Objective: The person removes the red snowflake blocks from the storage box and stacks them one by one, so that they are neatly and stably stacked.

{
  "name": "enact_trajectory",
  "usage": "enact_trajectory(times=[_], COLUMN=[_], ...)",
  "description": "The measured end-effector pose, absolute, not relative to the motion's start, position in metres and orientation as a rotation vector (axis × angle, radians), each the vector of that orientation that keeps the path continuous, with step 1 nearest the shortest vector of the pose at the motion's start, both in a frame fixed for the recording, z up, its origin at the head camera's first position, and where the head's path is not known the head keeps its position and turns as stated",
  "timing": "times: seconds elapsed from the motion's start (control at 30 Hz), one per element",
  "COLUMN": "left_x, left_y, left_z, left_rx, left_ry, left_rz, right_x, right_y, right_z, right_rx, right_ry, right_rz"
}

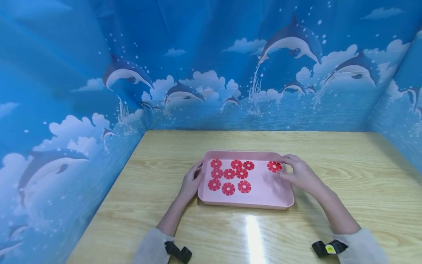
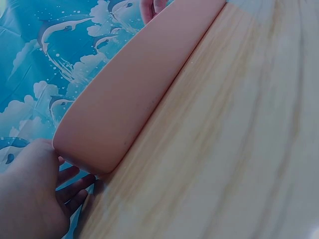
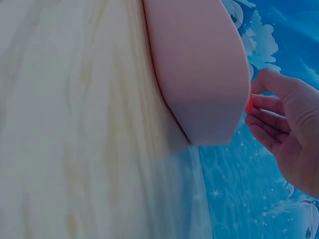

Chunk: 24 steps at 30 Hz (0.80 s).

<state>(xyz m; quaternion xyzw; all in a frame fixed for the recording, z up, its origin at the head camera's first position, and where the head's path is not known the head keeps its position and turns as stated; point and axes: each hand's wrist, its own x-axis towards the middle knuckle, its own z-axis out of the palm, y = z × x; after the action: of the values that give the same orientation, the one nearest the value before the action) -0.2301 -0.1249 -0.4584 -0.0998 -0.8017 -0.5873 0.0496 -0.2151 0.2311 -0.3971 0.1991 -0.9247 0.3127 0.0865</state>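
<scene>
A shallow pink tray (image 1: 263,196) sits on the table, with several flat red notched discs (image 1: 228,193) spread over its left and middle parts. At the tray's left end, my left hand (image 1: 190,183) holds the side, the thumb at the rim and the fingers along the outer wall. My right hand (image 1: 302,175), over the tray's back right corner, pinches one red notched disc (image 1: 270,167) between thumb and fingers. In the right wrist view, a sliver of this red disc (image 3: 249,103) shows beside the fingers; the tray wall hides the other discs.
The wood-grain table (image 1: 158,220) extends around the tray on all sides. A blue curtain (image 1: 211,110) printed with dolphins and clouds stands along the back and both sides. Black wrist cameras (image 1: 178,252) are strapped at both sleeves.
</scene>
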Motion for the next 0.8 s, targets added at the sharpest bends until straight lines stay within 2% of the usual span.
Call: enact_trajectory(times=[0.33, 0.8], left_x=[-0.229, -0.229], left_y=[-0.125, -0.124], left_z=[-0.456, -0.455], left_rx=[-0.255, -0.253], left_ry=[-2.465, -2.470], left_rz=[-1.804, -1.812], right_x=[-0.203, -0.202], right_y=[0.268, 0.306], right_z=[-0.395, -0.422], right_rx=[0.534, 0.350], right_ry=[-2.614, -2.659], right_rz=[0.894, 0.915])
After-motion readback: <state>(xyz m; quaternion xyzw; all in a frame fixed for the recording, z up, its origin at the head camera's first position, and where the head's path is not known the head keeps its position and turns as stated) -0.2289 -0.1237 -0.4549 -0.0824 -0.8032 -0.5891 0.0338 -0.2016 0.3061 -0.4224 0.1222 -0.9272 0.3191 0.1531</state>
